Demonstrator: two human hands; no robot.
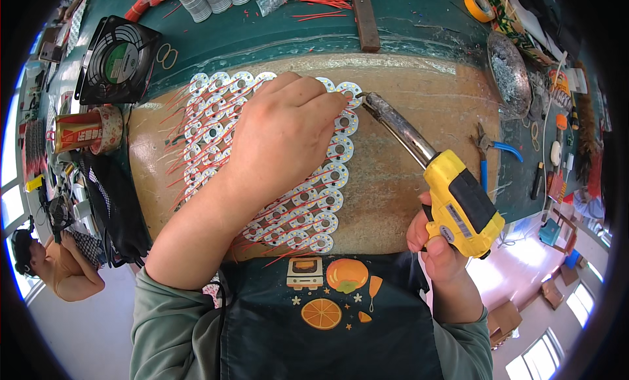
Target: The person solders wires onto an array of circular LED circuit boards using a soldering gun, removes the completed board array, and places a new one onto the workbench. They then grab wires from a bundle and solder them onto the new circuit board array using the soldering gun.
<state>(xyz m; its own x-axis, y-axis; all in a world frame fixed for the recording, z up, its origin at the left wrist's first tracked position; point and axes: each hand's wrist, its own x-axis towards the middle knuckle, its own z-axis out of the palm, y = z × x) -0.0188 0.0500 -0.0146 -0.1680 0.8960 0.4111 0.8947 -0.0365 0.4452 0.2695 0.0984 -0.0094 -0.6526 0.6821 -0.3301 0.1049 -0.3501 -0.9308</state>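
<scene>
My right hand (438, 239) is wrapped round the handle of a yellow soldering gun (462, 206). Its dark metal tip points up and left, at the edge of a white ring-shaped LED board (349, 94) in the far right corner of a sheet of such boards. My left hand (285, 128) reaches across the sheet, knuckles up, with its fingertips pinched beside that same board. What they pinch is too small to make out. Red wires (196, 141) run across the rows of boards and stick out at the left side. My left hand and forearm hide the middle of the sheet.
The boards lie on a brown work board (406, 85) on a green table. Blue-handled cutters (488, 147) and a metal bowl of bits (510, 75) are at the right. A black fan (118, 60) stands left; a dark bar (364, 19) lies behind. Another person (65, 265) sits far left.
</scene>
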